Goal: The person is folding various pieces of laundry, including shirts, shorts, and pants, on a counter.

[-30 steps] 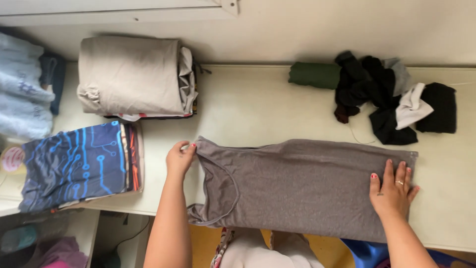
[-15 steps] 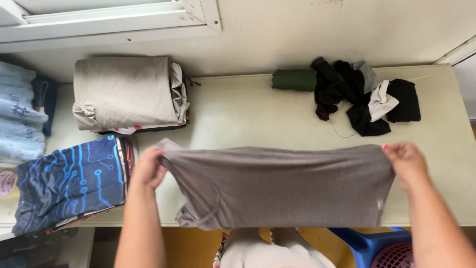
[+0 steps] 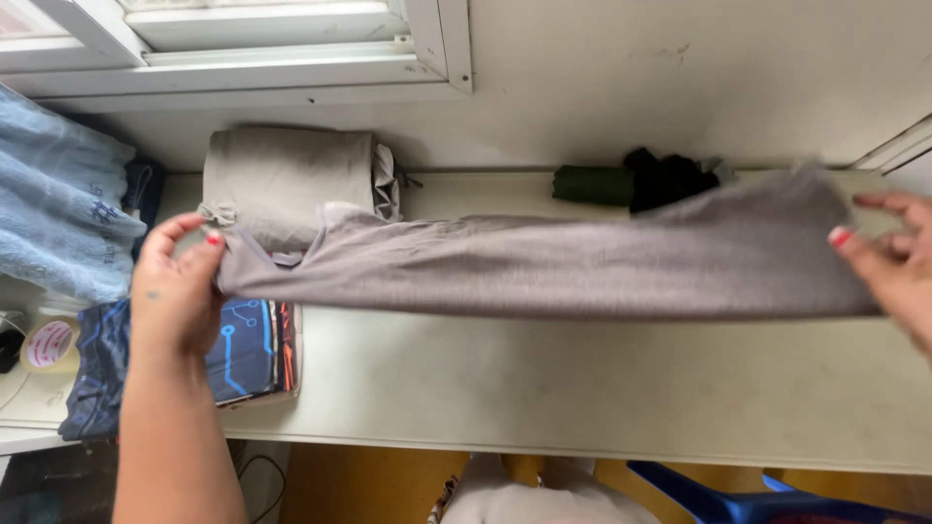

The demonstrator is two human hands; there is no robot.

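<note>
Left hand (image 3: 175, 291) and right hand (image 3: 888, 262) each pinch an end of a long grey knit fabric garment (image 3: 544, 262), stretched taut between them above a pale tabletop (image 3: 544, 388).

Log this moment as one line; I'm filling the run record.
left hand: grips grey top | right hand: grips other end | top: stretched above table | nearby: folded beige stack

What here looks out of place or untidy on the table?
The dark clothes by the back wall lie in a loose heap beside a rolled green garment, unlike the folded beige stack and blue patterned stack. The grey top, stretched between left hand and right hand, shows no damage.
</note>
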